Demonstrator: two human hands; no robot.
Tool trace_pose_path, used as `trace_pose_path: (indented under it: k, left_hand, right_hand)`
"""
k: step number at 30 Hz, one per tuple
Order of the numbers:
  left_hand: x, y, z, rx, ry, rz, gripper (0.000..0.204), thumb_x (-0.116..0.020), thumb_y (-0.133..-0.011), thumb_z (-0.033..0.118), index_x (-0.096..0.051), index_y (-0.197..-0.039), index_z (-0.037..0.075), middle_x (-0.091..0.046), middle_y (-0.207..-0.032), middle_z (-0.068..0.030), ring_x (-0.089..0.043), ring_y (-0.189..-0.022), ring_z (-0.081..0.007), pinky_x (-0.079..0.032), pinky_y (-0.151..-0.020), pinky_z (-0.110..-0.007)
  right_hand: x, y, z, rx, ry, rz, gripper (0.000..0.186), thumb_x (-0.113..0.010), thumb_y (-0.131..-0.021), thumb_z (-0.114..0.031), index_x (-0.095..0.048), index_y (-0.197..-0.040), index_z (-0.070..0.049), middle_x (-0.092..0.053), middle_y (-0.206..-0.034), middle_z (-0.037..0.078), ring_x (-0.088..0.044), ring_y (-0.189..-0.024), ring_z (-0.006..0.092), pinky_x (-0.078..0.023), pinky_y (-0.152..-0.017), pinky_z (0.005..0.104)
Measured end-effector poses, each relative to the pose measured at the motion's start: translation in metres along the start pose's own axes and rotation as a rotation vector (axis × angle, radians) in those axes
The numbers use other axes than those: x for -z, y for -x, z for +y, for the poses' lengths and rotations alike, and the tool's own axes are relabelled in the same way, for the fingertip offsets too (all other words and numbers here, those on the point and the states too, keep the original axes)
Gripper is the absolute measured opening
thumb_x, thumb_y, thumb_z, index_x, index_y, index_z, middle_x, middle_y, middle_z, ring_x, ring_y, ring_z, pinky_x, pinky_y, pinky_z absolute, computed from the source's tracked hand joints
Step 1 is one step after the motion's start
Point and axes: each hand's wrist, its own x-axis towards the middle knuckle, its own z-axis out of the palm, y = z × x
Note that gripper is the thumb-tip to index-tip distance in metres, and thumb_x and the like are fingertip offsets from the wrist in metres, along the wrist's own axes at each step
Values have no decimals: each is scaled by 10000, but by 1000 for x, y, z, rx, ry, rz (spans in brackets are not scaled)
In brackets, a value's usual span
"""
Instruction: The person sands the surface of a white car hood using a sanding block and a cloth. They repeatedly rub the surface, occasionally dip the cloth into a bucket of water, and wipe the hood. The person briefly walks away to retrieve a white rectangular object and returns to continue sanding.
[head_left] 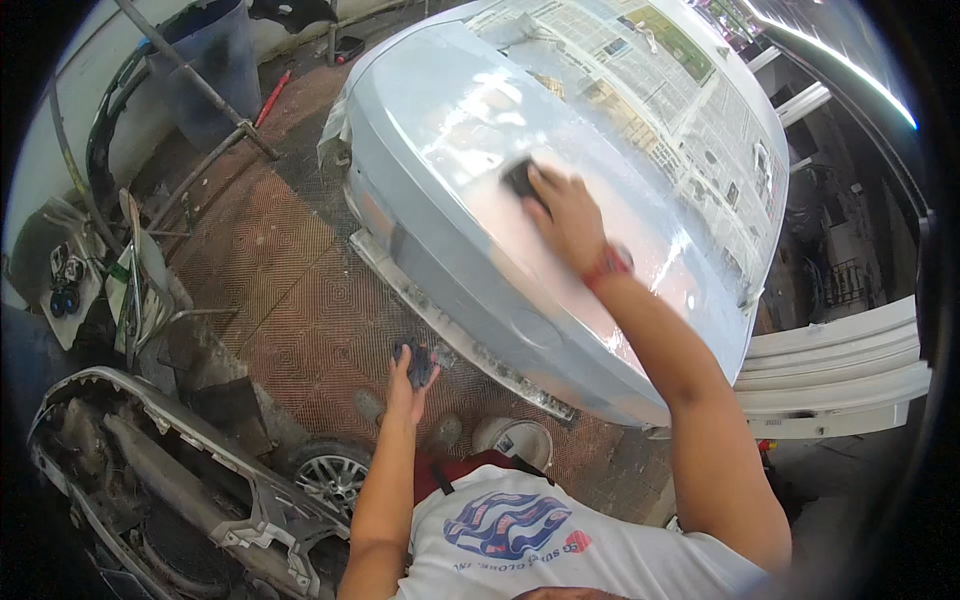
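A car body panel [470, 150] in pale grey primer spreads before me, its surface wet and shiny with pinkish patches. On it my right hand [572, 222] presses a dark sanding block [520, 178], fingers closed over its near side. The hand is slightly blurred. Down at the left, away from the car, my left hand [403, 388] grips a dark grey, crumpled rag [422, 362]; its exact material is hard to make out. Below the panel runs the car's bumper [440, 270], also grey.
Newspaper sheets [640, 100] cover the car's glass. A white bucket [520, 440] stands by my feet, beside a wheel [332, 478]. A removed bumper [190, 480] lies lower left. A chair [150, 270], metal poles [190, 75] and a blue bin [205, 75] occupy the left side.
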Motion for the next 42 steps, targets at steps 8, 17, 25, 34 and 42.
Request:
trace_pose_path:
  k: [8,17,25,34,42]
  left_hand:
    - [10,5,3,0,6,66,471,-671,-1110,424,-576,-1441,102,-709,-1255,-75,-717,-1159,-276,-582,-1064,-519]
    - [22,-9,12,-30,22,43,438,-641,-1129,408,-572,-1461,130,-705,-1276,-79,-715,-1159,-267,-591,-1043,-512]
    - [21,-10,1,22,-26,67,457,-650,-1124,414,-561,-1460,118,-697,-1308,-96,-712,-1182,-278,-602,-1027,-524]
    - [7,-11,2,41,-29,14,467,-668,-1115,411,-563,-1440,93,-692,-1321,-102,-702,-1207,-288,-579,-1079,-529]
    - [-7,-3,5,34,-140,-17,445,-659,-1121,403,-562,-1438,106,-704,-1292,-95,-710,-1186,-282,-575,-1086,-522]
  right_hand:
    - [32,49,23,31,26,-131,507,-718,-1025,-261,-644,-1486,-62,-657,-1478,154,-638,-1171,402,-542,-1033,485]
    - [41,92,4,24,-50,-135,579,-747,-1014,-299,-626,-1548,-112,-649,-1502,139,-640,-1182,410,-523,-1090,497]
    - [0,-9,84,-128,78,48,495,-732,-1019,-313,-681,-1462,-100,-701,-1403,125,-650,-1195,377,-556,-1052,470]
    - [52,96,-35,21,-156,-130,527,-807,-967,-255,-688,-1452,-85,-661,-1436,138,-653,-1172,359,-563,-1021,464]
    - [-14,-31,-6,-123,-10,-11,444,-722,-1018,-294,-697,-1407,-81,-675,-1360,133,-640,-1155,366,-548,-1016,459]
